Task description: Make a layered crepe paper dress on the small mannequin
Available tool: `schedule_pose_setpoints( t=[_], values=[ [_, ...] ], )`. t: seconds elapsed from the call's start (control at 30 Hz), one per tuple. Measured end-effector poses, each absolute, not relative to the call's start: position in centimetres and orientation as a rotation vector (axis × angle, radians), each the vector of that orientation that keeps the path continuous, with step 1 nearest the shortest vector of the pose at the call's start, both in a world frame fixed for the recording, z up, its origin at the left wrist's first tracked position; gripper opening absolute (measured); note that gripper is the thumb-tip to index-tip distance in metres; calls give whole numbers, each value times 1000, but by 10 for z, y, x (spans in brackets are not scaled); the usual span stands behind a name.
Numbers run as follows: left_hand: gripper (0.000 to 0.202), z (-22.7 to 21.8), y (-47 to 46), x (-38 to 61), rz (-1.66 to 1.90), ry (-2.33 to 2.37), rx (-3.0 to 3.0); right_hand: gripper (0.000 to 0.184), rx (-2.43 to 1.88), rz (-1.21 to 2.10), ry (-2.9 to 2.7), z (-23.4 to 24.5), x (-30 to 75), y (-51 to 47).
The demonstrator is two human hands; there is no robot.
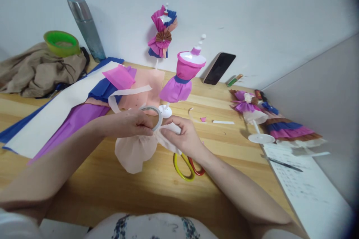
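Note:
My left hand (131, 123) is closed, thumb against fingers, on a roll of tape (159, 117) whose ring stands out to the right. Below it hangs a gathered piece of white crepe paper (134, 153), fanned out like a small skirt. The fingers of my right hand (183, 138) pinch the paper's other end, close beside the tape. Just behind both hands stands a small mannequin (190, 69) in a pink and purple paper dress with a blue waistband. Scissors (183, 168) with yellow and red handles lie under my right wrist, their blades hidden.
Crepe paper sheets (53, 108) spread over the left side. A second dressed mannequin (161, 37), a bottle (86, 30) and a phone (219, 68) stand along the wall. More paper dresses (291, 127) and a pen (286, 164) on written sheets lie right. Paper scraps (223, 122) dot the table.

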State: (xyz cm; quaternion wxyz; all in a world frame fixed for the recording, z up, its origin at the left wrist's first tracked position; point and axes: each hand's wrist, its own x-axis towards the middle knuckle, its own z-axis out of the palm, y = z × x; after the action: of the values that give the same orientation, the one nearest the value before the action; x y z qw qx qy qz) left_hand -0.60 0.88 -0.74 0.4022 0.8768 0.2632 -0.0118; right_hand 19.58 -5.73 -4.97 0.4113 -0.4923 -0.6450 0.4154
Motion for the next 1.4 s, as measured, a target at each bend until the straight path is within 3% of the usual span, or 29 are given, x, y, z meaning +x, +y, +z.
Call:
schedule_pose_setpoints(
  t=[1.4],
  values=[
    [33, -3, 4, -3, -38, 624, 2229, 14, -1230, 1289, -1428, -51, 193, -54]
  ],
)
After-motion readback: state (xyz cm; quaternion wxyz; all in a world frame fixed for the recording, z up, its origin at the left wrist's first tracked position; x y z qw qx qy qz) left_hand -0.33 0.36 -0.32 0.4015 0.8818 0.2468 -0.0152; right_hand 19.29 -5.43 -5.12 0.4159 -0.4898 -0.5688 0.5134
